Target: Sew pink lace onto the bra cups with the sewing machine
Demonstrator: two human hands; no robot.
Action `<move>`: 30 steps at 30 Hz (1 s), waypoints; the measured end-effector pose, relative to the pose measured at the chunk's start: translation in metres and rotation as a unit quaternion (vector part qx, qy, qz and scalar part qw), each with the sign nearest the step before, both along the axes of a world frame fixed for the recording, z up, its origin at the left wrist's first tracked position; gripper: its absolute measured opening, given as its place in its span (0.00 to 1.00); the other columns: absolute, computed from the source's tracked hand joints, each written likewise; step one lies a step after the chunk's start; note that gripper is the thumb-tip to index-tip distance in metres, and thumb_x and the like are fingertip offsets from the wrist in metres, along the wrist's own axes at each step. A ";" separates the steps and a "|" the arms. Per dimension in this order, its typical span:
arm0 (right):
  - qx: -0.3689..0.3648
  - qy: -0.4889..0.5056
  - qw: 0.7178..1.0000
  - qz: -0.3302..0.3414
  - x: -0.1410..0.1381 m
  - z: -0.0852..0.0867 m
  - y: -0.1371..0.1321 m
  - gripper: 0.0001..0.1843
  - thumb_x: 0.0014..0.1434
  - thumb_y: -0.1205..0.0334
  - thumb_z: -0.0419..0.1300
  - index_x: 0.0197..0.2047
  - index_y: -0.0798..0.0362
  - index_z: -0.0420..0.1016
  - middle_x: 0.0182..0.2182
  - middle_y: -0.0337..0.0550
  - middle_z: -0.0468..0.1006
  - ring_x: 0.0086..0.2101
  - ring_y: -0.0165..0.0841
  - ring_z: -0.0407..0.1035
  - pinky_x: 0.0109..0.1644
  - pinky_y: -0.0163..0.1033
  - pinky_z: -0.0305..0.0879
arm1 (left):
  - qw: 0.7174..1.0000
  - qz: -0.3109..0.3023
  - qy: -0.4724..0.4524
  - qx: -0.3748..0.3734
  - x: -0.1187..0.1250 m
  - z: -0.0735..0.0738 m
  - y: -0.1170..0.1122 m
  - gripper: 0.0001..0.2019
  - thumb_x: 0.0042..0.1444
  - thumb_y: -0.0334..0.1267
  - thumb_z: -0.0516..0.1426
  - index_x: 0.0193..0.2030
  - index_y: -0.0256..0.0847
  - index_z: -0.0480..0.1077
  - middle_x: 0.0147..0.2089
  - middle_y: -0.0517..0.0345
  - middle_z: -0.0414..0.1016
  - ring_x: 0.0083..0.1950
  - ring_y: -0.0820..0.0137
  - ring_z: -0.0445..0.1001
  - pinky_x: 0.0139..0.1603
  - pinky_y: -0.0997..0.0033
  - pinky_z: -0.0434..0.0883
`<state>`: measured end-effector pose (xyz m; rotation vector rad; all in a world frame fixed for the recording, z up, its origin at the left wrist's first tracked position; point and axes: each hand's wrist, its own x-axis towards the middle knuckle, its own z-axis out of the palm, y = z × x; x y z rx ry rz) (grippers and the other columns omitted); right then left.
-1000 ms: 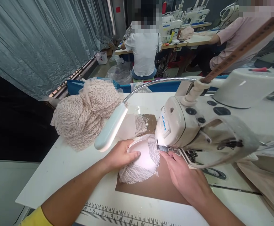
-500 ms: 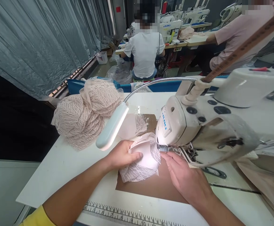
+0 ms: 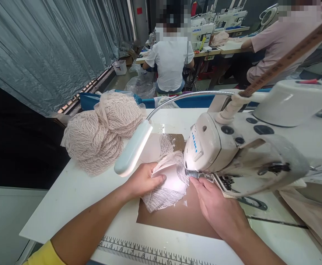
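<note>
My left hand pinches a pale pink lace bra cup, thumb on its smooth face and fingers tucked behind. The cup's right edge lies at the presser foot of a white sewing machine. Just in front of the foot, my right hand has its fingertips together on that edge, its thumb hidden. Beneath the cup is a brown sheet on the white table. Behind it lies another pale lace piece.
A heap of beige lace pieces sits at the left. A lamp on a bendable metal arm hangs over the work. Along the front edge runs a ruler strip. Two people sit ahead, near other sewing machines.
The cup's lower edge has shifted slightly up and away from a small pale scrap on the brown sheet. My right fingertips have moved slightly toward the presser foot. The view has shifted slightly.
</note>
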<state>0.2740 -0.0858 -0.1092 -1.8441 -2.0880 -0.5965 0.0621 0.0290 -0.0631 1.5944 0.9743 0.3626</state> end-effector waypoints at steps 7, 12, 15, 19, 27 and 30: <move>-0.055 0.043 0.996 0.051 0.000 0.009 -0.002 0.27 0.55 0.78 0.49 0.52 0.48 0.76 0.42 0.42 0.80 0.34 0.33 0.72 0.37 0.36 0.67 | 1.000 0.002 0.004 0.007 0.000 -0.001 0.000 0.10 0.53 0.38 0.58 0.40 0.36 0.72 0.35 0.57 0.74 0.36 0.67 0.70 0.36 0.75 0.64; -0.064 0.024 0.997 0.019 -0.001 0.008 -0.002 0.30 0.54 0.79 0.50 0.53 0.46 0.75 0.43 0.45 0.79 0.32 0.33 0.71 0.35 0.37 0.67 | 1.000 0.003 0.001 -0.011 -0.001 0.000 -0.001 0.11 0.52 0.38 0.58 0.41 0.36 0.72 0.35 0.57 0.74 0.35 0.68 0.70 0.35 0.75 0.64; -0.041 0.013 0.999 -0.004 -0.001 0.002 -0.002 0.30 0.53 0.79 0.50 0.54 0.44 0.75 0.43 0.44 0.79 0.33 0.34 0.72 0.36 0.38 0.67 | 1.000 0.009 0.005 -0.014 -0.002 -0.001 0.000 0.10 0.52 0.39 0.58 0.40 0.36 0.71 0.33 0.58 0.72 0.34 0.69 0.70 0.34 0.74 0.63; -0.018 0.026 0.999 0.007 0.000 0.000 -0.003 0.28 0.55 0.78 0.51 0.54 0.47 0.74 0.45 0.43 0.79 0.36 0.35 0.72 0.41 0.40 0.67 | 1.000 0.014 0.002 -0.012 -0.004 -0.004 0.001 0.09 0.53 0.39 0.58 0.38 0.37 0.70 0.33 0.59 0.72 0.34 0.70 0.69 0.34 0.75 0.63; -0.068 0.050 0.994 0.066 0.000 0.015 -0.001 0.28 0.53 0.80 0.49 0.51 0.48 0.76 0.38 0.41 0.79 0.34 0.33 0.71 0.39 0.38 0.65 | 0.999 -0.002 -0.021 -0.032 -0.006 -0.005 0.001 0.09 0.53 0.39 0.58 0.38 0.36 0.69 0.33 0.59 0.71 0.34 0.71 0.68 0.32 0.77 0.62; -0.065 0.023 0.996 0.051 0.000 0.012 -0.001 0.28 0.53 0.80 0.50 0.51 0.47 0.76 0.39 0.42 0.79 0.35 0.35 0.71 0.43 0.40 0.65 | 0.998 -0.016 -0.033 -0.057 -0.007 -0.004 -0.001 0.10 0.53 0.39 0.59 0.39 0.36 0.69 0.34 0.58 0.72 0.35 0.70 0.69 0.34 0.76 0.64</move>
